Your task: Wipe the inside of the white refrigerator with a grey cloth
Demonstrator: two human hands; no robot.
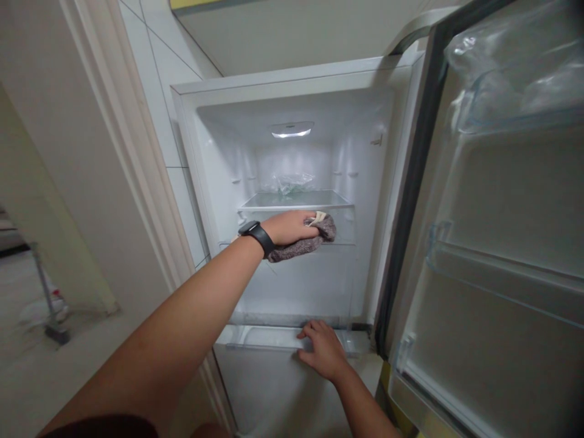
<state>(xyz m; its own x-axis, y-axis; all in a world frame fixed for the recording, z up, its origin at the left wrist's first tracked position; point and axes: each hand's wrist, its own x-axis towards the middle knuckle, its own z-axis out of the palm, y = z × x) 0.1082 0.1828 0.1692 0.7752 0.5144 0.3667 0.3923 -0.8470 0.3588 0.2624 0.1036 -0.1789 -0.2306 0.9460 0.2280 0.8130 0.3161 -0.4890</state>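
Note:
My left hand (292, 227), with a black watch (258, 236) on its wrist, reaches into the open fridge (383, 182). Its fingers are closed on a grey-brown cloth (301, 247) with a pale tag. The cloth is at the front of a clear middle shelf (344, 245), just below the upper shelf (310, 198). Lower down, my right hand (323, 350) has its fingers bent over the front edge of a clear tray (255, 347), thumb below the edge. Part of its grip is hidden by the hand.
Crumpled clear plastic (294, 182) lies on the upper shelf. The fridge door (502, 194) stands open at the right, with clear door bins (502, 264) and a plastic bag (542, 67) in the top one. A door frame (118, 134) is close on the left; a broom (55, 331) is beyond it.

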